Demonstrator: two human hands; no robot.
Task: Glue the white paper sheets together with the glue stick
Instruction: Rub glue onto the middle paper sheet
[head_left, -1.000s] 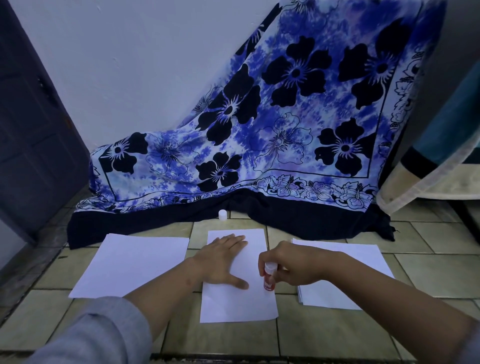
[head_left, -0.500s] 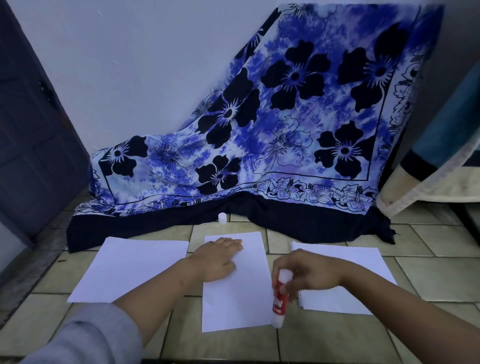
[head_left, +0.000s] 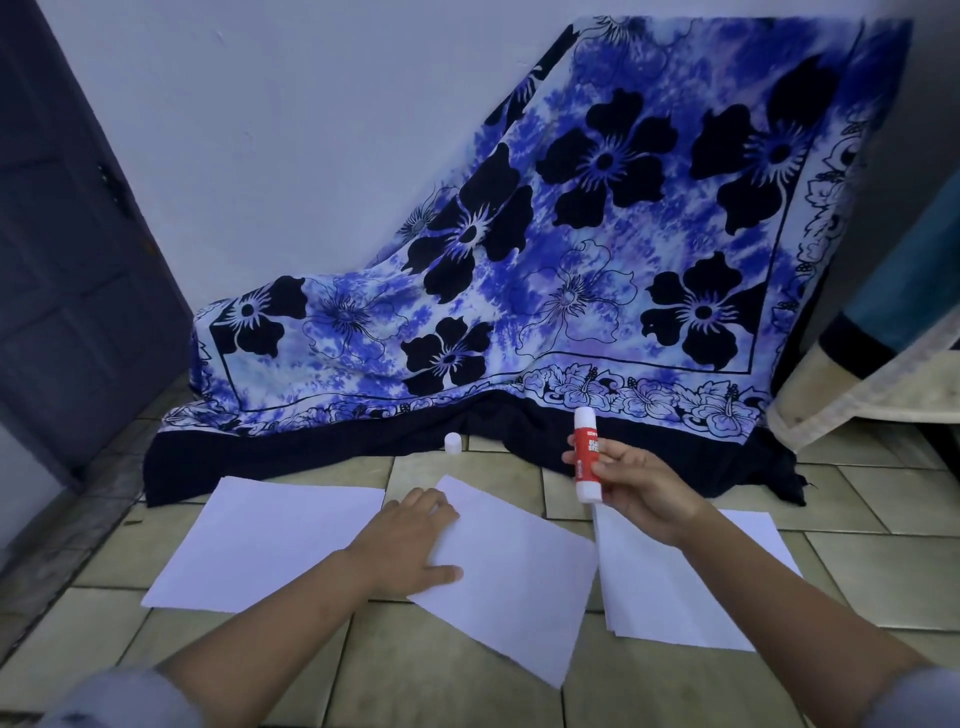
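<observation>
**Glue stick** (head_left: 587, 457): red label, white at both ends. Gripped round the lower barrel by right hand (head_left: 636, 491), fingers and thumb curled about it. Held upright, lifted clear of all paper, probably to keep glue off stray surfaces. Which end is open: not to be told.

**Middle paper sheet** (head_left: 519, 577): below and left of right hand, lying skewed on floor tiles (head_left: 415, 670). Pinned at its far left corner by left hand (head_left: 410, 540), palm down, fingers straight, thumb spread. Judged a hold against sliding.

**Second paper sheet** (head_left: 270, 540): flat, just left of left hand.

**Paper stack** (head_left: 685, 587): beneath right wrist, edges squared. Judged the supply.

**White cap** (head_left: 452, 443): beyond left fingertips, upright at the cloth hem, apart from the stick. Likely parked out of reach of the glue.

**Blue floral cloth** (head_left: 571, 260): beyond both hands, draped down to the tiles.
</observation>
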